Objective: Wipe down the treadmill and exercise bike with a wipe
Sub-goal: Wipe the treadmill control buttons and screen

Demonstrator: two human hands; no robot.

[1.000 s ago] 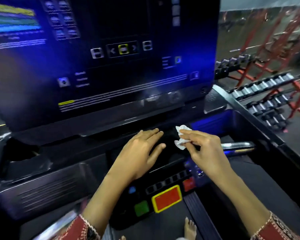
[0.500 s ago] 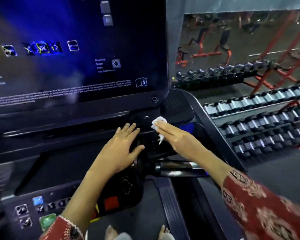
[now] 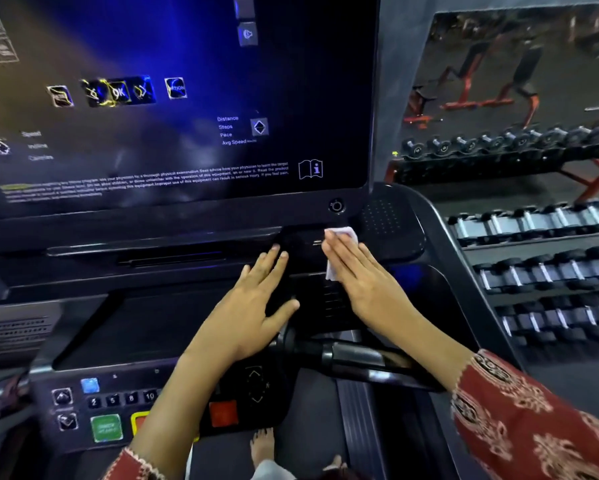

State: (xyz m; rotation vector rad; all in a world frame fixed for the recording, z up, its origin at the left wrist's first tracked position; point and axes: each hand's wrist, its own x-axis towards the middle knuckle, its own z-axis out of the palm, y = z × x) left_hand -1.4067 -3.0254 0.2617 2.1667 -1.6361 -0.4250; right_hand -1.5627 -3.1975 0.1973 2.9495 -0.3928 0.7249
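I stand on a black treadmill [image 3: 388, 220] whose big dark screen [image 3: 173, 98] fills the upper left. My right hand [image 3: 364, 285] lies flat with straight fingers on a white wipe [image 3: 341, 235], pressing it onto the console ledge just below the screen's right corner. Most of the wipe is hidden under the fingers; its top and a lower corner stick out. My left hand [image 3: 253, 310] rests flat on the console beside it, fingers spread, holding nothing. No exercise bike is in view.
A button panel [image 3: 107, 410] with a green and a red key sits near my left forearm. A shiny handlebar grip [image 3: 357, 355] runs under my right wrist. Racks of dumbbells [image 3: 540, 265] stand to the right, with red benches beyond.
My right hand went from pinching the wipe to pressing it flat, and moved with it to the right along the ledge toward the screen's corner. My left hand followed along the console.
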